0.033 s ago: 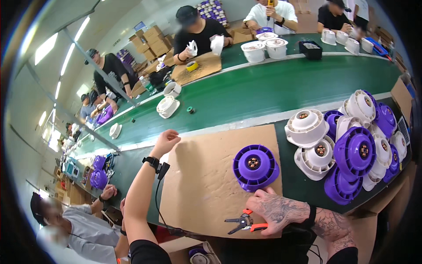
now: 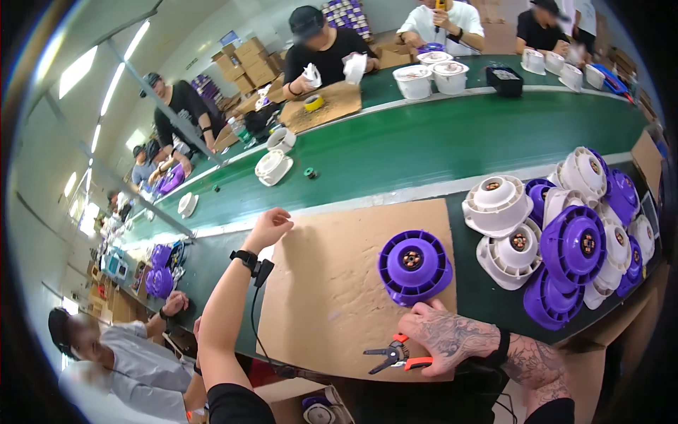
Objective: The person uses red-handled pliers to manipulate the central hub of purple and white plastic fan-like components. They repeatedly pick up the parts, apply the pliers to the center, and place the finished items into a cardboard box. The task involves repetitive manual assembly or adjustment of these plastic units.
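Note:
My left hand [image 2: 267, 227] hovers over the far left corner of a brown cardboard sheet [image 2: 332, 297], fingers loosely apart and holding nothing; a black band with a cable sits on that wrist. My right hand [image 2: 445, 338] rests palm-down on the sheet's near edge. Its fingertips touch the base of a round purple fan housing [image 2: 414, 265] standing on the cardboard. The orange handles of small pliers [image 2: 390, 353] run under this hand; whether it grips them is hidden.
A heap of white and purple fan housings [image 2: 565, 240] lies to the right. Beyond the sheet runs a green conveyor belt [image 2: 438, 145] carrying white parts [image 2: 272, 166]. Other people work across the belt and at my left.

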Available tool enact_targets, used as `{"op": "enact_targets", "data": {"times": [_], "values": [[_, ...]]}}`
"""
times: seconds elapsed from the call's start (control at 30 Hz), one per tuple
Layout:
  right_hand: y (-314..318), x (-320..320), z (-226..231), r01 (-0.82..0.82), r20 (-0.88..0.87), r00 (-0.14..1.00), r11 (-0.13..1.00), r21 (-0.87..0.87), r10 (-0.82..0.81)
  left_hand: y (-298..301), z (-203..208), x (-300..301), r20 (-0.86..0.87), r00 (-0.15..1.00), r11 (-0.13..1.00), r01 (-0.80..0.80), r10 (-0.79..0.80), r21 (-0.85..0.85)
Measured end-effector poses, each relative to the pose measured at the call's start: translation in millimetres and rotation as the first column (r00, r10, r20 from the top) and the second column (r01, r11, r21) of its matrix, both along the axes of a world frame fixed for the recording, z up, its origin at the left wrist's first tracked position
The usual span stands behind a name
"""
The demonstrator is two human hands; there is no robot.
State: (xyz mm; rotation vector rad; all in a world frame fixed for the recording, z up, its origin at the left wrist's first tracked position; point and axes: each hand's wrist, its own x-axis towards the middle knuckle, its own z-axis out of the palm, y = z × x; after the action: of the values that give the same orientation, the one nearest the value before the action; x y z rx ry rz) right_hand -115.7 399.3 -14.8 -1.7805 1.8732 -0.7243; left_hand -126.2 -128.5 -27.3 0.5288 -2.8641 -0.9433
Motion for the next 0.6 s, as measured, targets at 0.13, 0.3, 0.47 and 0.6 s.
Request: {"op": "enact_targets", "data": {"times": [0.13,0.3,0.47,0.6], "values": [[-10,-5,-3,-0.029,0.033,0.999,0.999,0.041,0.028,40,17,66,0.114,0.987,0.98,0.126,-0.109,-0.153],[-11,-4,-1,0.009,-0.007,1.0,1.0,0.03,-0.009,172,54,183,0.194,0.891,0.848,0.296,-0.411,0.439],[-27,11,6,0.033,0.023,0.999,0.995,0.094,-0.035,245,-35,353,0.243,0.644,0.355,0.047,-0.725,0.934],[-35,24,10,0.057,-0.035,0.998,0.992,0.114,-0.053,276,-187,517,0.653,0.756,0.617,-0.535,0.046,0.577]]}}
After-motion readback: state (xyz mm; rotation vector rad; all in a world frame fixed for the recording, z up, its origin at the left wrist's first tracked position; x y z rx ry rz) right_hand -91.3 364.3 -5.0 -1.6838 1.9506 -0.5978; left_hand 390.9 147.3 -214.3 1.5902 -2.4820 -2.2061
